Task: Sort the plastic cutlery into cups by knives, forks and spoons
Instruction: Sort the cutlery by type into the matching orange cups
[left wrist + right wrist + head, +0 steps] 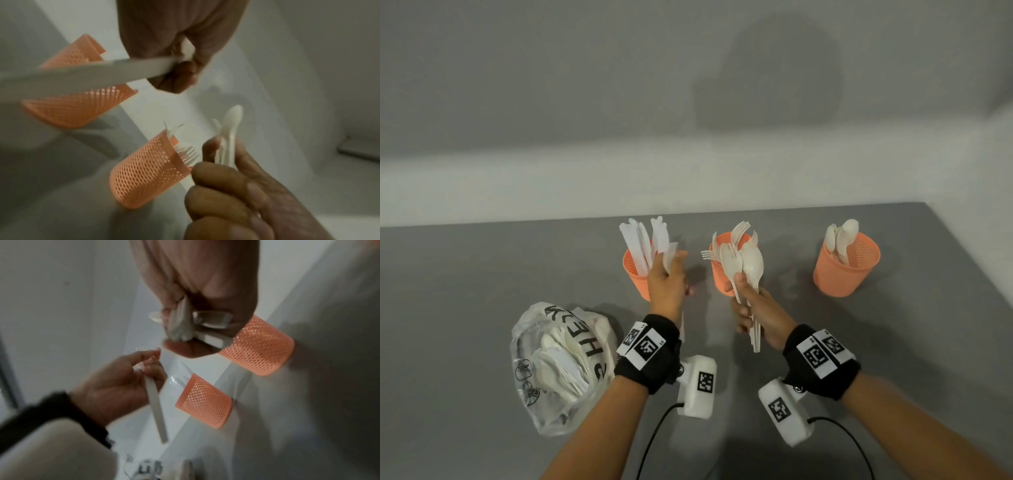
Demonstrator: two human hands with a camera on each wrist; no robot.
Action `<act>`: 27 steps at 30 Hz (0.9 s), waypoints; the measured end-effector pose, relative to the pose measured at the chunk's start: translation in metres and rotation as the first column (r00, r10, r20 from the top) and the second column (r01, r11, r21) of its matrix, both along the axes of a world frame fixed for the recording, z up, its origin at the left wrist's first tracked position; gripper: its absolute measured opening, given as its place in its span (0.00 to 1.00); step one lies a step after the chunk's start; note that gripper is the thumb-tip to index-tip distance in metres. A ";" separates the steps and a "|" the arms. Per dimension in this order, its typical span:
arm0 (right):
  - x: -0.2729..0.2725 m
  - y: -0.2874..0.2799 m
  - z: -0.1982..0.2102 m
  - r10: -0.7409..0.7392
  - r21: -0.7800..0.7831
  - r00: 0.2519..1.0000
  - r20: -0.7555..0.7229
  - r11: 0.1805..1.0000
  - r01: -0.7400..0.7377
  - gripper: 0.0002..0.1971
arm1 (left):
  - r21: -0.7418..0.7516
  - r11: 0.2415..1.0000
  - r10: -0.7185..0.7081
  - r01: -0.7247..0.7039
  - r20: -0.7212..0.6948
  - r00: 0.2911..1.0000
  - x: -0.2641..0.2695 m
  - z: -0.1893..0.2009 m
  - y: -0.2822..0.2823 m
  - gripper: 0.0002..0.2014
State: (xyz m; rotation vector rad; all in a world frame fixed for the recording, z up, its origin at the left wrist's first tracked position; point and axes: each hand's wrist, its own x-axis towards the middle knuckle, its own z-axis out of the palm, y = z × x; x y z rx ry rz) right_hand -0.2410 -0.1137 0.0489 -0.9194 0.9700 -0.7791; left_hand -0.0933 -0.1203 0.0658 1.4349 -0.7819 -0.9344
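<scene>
Now both hands grip cutlery: left hand (pixel 667 284) a knife (pixel 670 257), right hand (pixel 751 308) spoons (pixel 751 265).

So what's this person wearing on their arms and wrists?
Forearms are bare, no sleeves. Each wrist has a black band carrying white tags printed with black square codes. A white box with a similar code hangs beneath each wrist, with a black cable trailing from it.
</scene>
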 end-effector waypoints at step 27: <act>-0.004 0.006 0.015 0.230 0.000 0.973 -0.005 0.973 -0.230 0.10 | 0.146 0.966 -0.201 0.212 -0.083 0.976 -0.036 0.005 0.006 0.07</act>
